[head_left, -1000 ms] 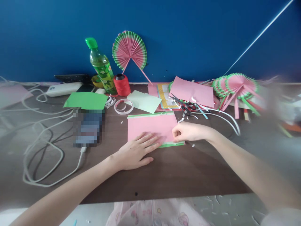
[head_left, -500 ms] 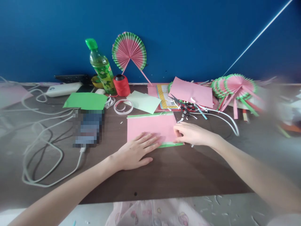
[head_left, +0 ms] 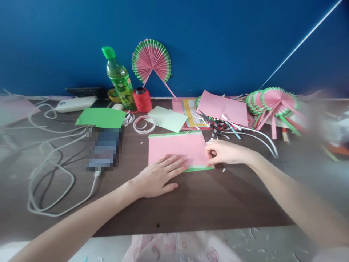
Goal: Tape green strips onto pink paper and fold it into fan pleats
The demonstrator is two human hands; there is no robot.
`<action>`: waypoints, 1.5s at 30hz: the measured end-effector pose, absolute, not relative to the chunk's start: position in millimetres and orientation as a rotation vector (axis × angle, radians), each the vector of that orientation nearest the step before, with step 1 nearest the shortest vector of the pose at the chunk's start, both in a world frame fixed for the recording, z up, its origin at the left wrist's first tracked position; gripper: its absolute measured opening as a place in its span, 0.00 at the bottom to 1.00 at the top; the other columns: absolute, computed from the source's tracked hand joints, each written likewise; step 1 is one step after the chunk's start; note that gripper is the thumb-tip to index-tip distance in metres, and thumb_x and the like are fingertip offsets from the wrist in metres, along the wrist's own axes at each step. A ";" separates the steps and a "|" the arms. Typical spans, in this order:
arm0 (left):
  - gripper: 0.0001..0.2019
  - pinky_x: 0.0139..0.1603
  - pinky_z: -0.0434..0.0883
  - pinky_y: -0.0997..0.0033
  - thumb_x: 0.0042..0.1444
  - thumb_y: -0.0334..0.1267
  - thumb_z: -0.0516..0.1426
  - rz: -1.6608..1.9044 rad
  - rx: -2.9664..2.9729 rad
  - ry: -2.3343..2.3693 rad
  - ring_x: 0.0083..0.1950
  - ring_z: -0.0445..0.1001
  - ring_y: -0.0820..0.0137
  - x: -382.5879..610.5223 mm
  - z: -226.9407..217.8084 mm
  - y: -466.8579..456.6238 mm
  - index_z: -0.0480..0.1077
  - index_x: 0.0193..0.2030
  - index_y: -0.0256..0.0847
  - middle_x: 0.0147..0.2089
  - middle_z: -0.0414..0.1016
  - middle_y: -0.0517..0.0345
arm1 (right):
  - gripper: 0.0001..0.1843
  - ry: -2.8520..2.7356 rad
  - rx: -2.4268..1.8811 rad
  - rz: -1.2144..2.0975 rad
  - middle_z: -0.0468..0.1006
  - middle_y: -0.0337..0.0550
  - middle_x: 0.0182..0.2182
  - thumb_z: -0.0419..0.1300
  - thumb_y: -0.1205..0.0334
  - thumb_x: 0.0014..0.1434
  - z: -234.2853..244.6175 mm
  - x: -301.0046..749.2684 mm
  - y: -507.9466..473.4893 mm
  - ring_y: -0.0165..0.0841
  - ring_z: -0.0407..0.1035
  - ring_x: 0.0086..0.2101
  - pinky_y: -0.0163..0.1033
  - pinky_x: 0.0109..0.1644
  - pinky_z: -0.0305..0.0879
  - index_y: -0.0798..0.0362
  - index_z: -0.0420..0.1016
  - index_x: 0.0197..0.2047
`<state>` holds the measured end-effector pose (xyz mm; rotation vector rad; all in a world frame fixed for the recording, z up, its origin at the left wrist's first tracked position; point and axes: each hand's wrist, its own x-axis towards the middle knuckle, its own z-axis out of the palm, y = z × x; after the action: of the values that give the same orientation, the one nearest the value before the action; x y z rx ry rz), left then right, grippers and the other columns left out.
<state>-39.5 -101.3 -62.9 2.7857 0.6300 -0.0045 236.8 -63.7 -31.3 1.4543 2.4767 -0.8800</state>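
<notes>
My left hand [head_left: 158, 178] lies flat, fingers extended, across the near edge of the pink sheet [head_left: 174, 145], which rests on the brown table [head_left: 191, 211] before me — green strips [head_left: 197, 169] border its far and near edges. My right hand [head_left: 227, 152] curls at the sheet's right edge — whether its fingertips pinch anything, I cannot tell.

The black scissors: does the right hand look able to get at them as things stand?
Probably yes. The black scissors lie just beyond the right hand, handles toward it, with only small white scraps visible between. It would need to leave the green-edged pink sheet.
</notes>
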 end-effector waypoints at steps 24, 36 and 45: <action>0.32 0.68 0.36 0.58 0.62 0.48 0.44 -0.050 2.804 0.643 0.70 0.38 0.62 -40.1 -61.3 -103.3 0.36 0.68 0.43 0.70 0.38 0.57 | 0.18 2.912 2.106 -0.607 0.64 0.49 0.45 0.56 0.60 0.54 -55.6 219.4 -33.9 0.30 0.64 0.32 0.38 0.40 0.61 0.54 0.63 0.48; 0.32 0.68 0.37 0.57 0.62 0.47 0.44 -0.043 2.815 0.645 0.70 0.38 0.62 -41.5 -63.3 -103.1 0.35 0.68 0.42 0.70 0.37 0.58 | 0.01 2.899 2.361 -0.771 0.73 0.38 0.24 0.58 0.66 0.49 -52.6 222.4 10.6 0.29 0.65 0.24 0.35 0.32 0.61 0.53 0.70 0.27; 0.33 0.68 0.36 0.57 0.61 0.47 0.45 -0.037 2.814 0.647 0.70 0.37 0.63 -41.3 -62.5 -103.6 0.33 0.68 0.43 0.70 0.36 0.59 | 0.14 3.069 1.972 -0.366 0.74 0.51 0.45 0.55 0.64 0.52 -68.7 217.4 4.8 0.42 0.68 0.45 0.47 0.50 0.63 0.55 0.74 0.42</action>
<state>-41.3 -103.6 -62.5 2.8141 0.6475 -0.0373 217.4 4.8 -68.7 1.9716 3.0686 -0.3662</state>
